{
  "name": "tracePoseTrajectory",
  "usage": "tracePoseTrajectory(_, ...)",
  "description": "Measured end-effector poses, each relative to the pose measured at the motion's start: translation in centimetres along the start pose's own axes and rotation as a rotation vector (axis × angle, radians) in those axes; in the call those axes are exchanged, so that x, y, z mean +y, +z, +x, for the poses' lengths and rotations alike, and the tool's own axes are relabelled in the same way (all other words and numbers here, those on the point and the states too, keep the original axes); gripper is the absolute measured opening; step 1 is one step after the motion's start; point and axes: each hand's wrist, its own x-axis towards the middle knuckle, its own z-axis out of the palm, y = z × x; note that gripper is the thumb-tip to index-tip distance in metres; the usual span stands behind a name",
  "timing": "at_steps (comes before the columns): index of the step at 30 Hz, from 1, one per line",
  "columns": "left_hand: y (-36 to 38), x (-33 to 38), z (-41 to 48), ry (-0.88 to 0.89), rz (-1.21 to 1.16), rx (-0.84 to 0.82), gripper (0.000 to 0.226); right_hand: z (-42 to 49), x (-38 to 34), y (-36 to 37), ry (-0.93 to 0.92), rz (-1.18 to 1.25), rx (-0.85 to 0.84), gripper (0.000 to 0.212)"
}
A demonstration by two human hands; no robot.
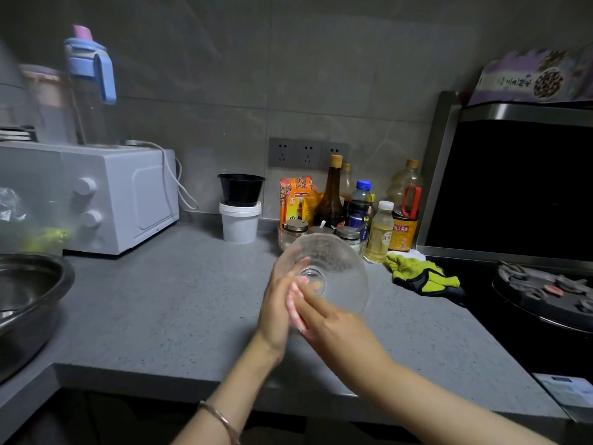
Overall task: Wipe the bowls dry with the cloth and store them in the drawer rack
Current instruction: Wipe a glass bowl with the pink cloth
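A clear glass bowl (340, 261) is tilted on its side above the grey counter (179, 303), its opening turned toward me. My left hand (277, 306) holds the bowl at its left rim, fingers lying along the outside. My right hand (333, 319) reaches into the bowl and pinches a small pink-and-white cloth (296, 308) against the inner wall near the left rim. Most of the cloth is hidden between my two hands. No drawer rack is in view.
A metal basin (29, 297) sits at the left edge and a white microwave (106, 200) behind it. Sauce bottles and jars (353, 210) stand at the back, with a white tub (240, 221) under a black bowl. A yellow-green glove (420, 274) lies beside the black stove (542, 293).
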Motion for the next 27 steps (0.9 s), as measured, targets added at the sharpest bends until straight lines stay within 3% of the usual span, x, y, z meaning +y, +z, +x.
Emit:
tracePoseTrajectory(3, -2.4, 1.4, 0.8, -0.177, 0.063, -0.15, 0.049, -1.3, 3.2, -1.9, -0.279, -0.19, -0.042, 0.046)
tracePoseTrajectory(5, -3.0, 1.8, 0.9, -0.239, 0.079, -0.202, 0.051, -1.2, 4.5, -3.2, -0.32, -0.252, -0.096, 0.058)
tracePoseTrajectory(9, -1.2, 0.8, -0.3, -0.112, -0.02, -0.088, 0.061, -0.4, 2.8, -2.3, -0.142, -0.213, -0.042, 0.052)
tracePoseTrajectory(12, 0.9, -0.6, -0.8, -0.041, -0.003, 0.001, 0.062, 0.7, 0.2, -0.7, 0.069, 0.002, 0.014, 0.027)
tracePoseTrajectory(14, 0.8, -0.8, -0.8, -0.045, -0.047, 0.047, 0.055, 0.5, -0.1, -0.1, 0.102, 0.068, 0.016, 0.037)
tracePoseTrajectory(18, -1.4, 0.8, 0.6, -0.136, 0.023, -0.06, 0.036, -0.9, 3.3, -2.0, -0.252, -0.185, -0.011, 0.039)
tracePoseTrajectory(20, -1.9, 1.3, 0.7, -0.194, 0.007, -0.121, 0.036, -1.0, 4.3, -3.1, -0.298, -0.269, -0.042, 0.044)
tracePoseTrajectory(24, -0.7, 0.3, -0.4, -0.072, -0.018, -0.066, 0.06, -0.3, 2.0, -2.1, -0.117, -0.181, -0.016, 0.032)
tracePoseTrajectory(27, 0.9, -0.9, -0.9, -0.045, -0.055, 0.0, 0.047, 0.8, -0.4, -0.7, 0.087, -0.078, -0.021, 0.022)
